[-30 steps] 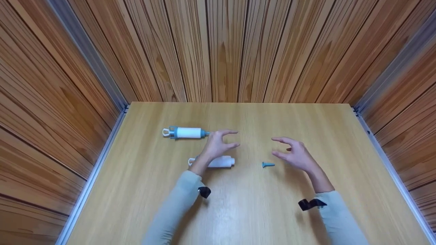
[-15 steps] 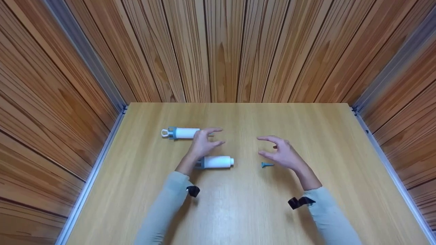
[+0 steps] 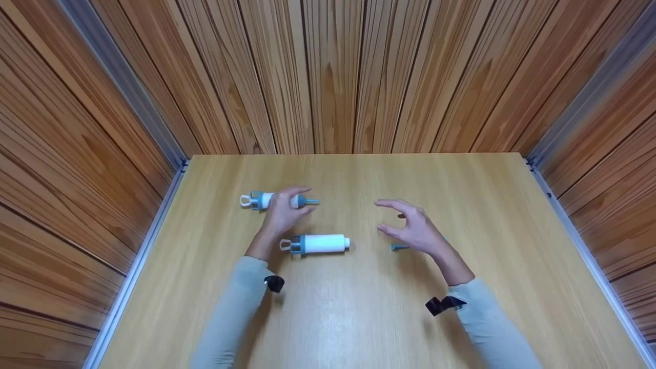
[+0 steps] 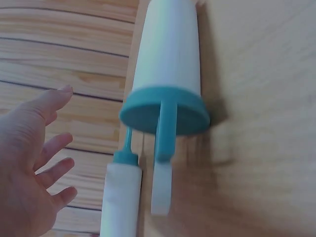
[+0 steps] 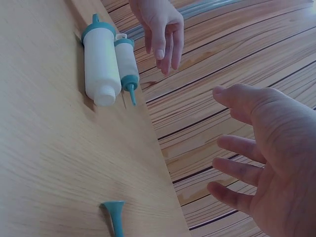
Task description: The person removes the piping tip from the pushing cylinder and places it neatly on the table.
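Observation:
Two syringe-like tubes with white barrels, teal collars and white ring handles lie on the table. The far syringe (image 3: 256, 200) ends in a slim teal nozzle. My left hand (image 3: 281, 212) hovers over its barrel and hides part of it, fingers spread and holding nothing. Nearer lies the second syringe (image 3: 324, 243), whose tip is a bare white neck (image 5: 104, 97). A loose teal nozzle (image 5: 115, 217) rests to its right, partly hidden in the head view by my right hand (image 3: 415, 228). That hand is above the table, thumb and fingers apart, with nothing in it.
The wooden table (image 3: 359, 307) is bounded by plank walls (image 3: 328, 77) at the back and both sides. Metal rails (image 3: 138, 271) run along the side edges. Small black cameras (image 3: 274, 283) sit on both wrists.
Both hands have moved left. The left hand no longer covers the near syringe's handle and is now over the far syringe's barrel. The right hand now partly covers the loose nozzle.

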A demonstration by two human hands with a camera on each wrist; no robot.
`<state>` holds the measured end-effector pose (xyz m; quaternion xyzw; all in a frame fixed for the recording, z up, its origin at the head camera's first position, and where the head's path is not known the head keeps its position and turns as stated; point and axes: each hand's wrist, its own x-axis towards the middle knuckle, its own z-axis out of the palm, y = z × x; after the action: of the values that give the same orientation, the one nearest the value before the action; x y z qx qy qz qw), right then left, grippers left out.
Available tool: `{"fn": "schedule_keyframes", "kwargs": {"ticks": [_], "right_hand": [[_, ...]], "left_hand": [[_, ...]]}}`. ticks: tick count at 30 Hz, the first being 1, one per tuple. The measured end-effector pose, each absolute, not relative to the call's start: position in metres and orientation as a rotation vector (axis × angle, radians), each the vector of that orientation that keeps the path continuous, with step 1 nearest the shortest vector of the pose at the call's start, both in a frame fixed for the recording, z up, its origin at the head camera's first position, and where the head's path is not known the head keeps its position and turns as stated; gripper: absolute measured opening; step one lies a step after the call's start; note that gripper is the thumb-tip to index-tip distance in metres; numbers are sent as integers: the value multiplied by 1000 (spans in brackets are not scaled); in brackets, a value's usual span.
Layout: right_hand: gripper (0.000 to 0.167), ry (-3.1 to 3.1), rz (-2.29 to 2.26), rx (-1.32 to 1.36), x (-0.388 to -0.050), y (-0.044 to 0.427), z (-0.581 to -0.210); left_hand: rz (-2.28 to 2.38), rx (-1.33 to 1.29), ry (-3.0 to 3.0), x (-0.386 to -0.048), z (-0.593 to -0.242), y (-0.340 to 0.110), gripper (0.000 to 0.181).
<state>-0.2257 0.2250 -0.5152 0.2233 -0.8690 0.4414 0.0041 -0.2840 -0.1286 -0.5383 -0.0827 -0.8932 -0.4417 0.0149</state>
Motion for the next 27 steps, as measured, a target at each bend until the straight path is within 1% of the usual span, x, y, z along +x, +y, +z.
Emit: {"fn": "schedule_keyframes", "kwargs": {"ticks": [13,20,27], "right_hand": [[56,-2592,1407,690,-219,221,-516],[61,-2509,1437,704,-215,225,-522],[65,-2433,1487,717,-211,225,-528]], "left_hand": [[-1085,-252,-2825,-294,-552,-160,52],[-1003,-254,-2873,-300,-559,-169,53],[-953,-247,-2957,-301,-568,-176,59]]}}
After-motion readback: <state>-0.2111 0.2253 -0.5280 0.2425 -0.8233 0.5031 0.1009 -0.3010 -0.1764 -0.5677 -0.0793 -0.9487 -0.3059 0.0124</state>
